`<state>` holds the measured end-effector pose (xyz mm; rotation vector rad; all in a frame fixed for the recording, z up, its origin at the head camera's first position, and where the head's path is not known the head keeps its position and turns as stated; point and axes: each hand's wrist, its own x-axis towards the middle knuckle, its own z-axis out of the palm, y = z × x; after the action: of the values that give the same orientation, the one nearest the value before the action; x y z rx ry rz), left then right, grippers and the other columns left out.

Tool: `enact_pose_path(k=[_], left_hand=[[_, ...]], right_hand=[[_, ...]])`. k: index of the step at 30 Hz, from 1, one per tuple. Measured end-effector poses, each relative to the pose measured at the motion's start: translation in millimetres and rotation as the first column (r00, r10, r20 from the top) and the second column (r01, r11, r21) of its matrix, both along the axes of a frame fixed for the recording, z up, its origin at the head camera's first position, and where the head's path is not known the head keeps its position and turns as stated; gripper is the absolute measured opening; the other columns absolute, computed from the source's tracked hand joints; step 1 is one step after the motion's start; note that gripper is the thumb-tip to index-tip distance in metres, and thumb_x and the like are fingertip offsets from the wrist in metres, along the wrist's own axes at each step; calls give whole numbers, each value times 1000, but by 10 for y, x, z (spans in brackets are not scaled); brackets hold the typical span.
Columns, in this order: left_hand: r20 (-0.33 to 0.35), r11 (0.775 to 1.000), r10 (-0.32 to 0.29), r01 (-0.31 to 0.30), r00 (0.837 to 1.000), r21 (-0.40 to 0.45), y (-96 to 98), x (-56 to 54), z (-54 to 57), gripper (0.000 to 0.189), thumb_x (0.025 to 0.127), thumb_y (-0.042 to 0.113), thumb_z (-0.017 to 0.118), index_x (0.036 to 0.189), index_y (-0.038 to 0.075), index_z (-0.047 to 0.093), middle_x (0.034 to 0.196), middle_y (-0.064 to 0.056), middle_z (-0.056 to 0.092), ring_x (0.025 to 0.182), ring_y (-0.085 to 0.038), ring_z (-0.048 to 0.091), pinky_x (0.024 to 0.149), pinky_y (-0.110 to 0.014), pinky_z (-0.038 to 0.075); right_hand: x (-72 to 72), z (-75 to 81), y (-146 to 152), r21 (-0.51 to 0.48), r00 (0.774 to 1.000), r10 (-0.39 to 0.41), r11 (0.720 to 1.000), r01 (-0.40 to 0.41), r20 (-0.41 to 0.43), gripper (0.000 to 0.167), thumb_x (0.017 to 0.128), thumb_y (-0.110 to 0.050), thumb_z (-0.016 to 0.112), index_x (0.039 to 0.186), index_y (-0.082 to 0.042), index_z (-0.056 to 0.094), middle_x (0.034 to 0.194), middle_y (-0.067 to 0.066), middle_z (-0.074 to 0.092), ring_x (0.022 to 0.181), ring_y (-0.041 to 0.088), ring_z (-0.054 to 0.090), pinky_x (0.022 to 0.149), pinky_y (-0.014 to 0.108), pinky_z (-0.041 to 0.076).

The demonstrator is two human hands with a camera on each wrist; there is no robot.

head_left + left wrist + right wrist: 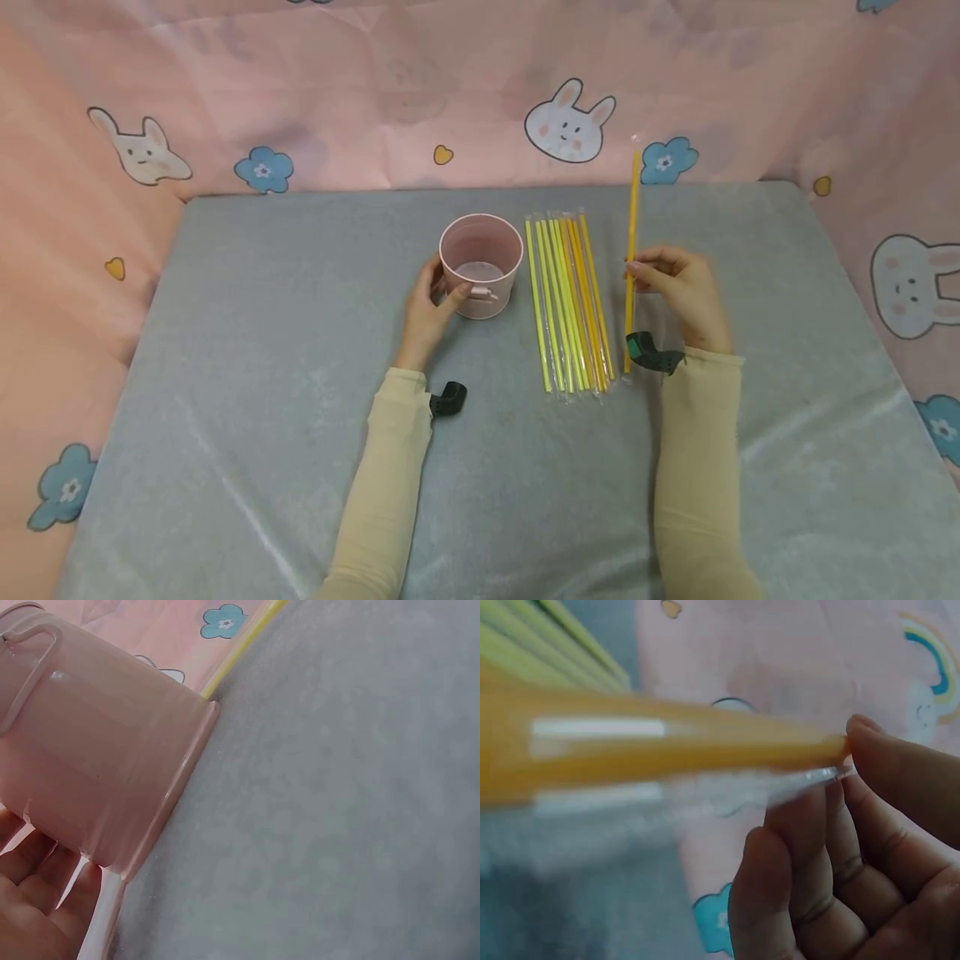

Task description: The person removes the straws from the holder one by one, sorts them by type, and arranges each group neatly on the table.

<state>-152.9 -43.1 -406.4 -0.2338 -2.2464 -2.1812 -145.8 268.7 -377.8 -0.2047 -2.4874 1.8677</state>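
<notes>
In the head view, a small pink bucket (487,310) stands upright near the table's middle. My left hand (426,321) grips its left side, thumb across the front by the handle mount and fingers around the far side. The left wrist view shows fingers (56,881) against the bucket's wall. My right hand (688,292) pinches an orange drinking straw (633,200) in a clear wrapper between thumb and fingertips. In the right wrist view that straw (705,742) runs leftward from the pinch, blurred up close. Between the hands lie several wrapped straws (562,308), yellow-green on the left, orange on the right.
A grey cloth covers the table (262,375). Behind it and at both sides hangs a pink curtain (337,108) printed with rabbits and blue flowers. Small dark wrist cameras (448,400) sit on both forearms.
</notes>
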Motion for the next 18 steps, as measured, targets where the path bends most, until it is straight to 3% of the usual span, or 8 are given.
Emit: enact_pose_path(k=[5,11,18], left_hand=[[-10,1000,2,-2,1000,13,-6,8,-13,108,68,66,60,136,-14,36,136,-32,41,124,-46,40,106,-50,32],[-35,1000,1,-1,999,9,-2,10,-27,101,71,61,61,135,-14,38,134,-33,43,124,-45,41,106,-50,33],[-30,1000,3,-4,1000,-7,1,8,-17,107,68,68,60,135,-13,39,134,-32,44,124,-44,41,106,-51,32]], right_hand=[[-54,-154,53,18,995,47,999,-48,83,29,91,-14,64,104,11,62,77,-6,68,67,12,60,65,27,54],[-77,-295,108,75,974,124,987,-140,188,35,93,-16,60,112,14,57,81,-8,67,71,8,60,66,24,53],[-121,-452,107,63,965,104,991,-122,243,35,93,-14,61,113,14,56,78,-11,65,70,4,61,64,19,53]])
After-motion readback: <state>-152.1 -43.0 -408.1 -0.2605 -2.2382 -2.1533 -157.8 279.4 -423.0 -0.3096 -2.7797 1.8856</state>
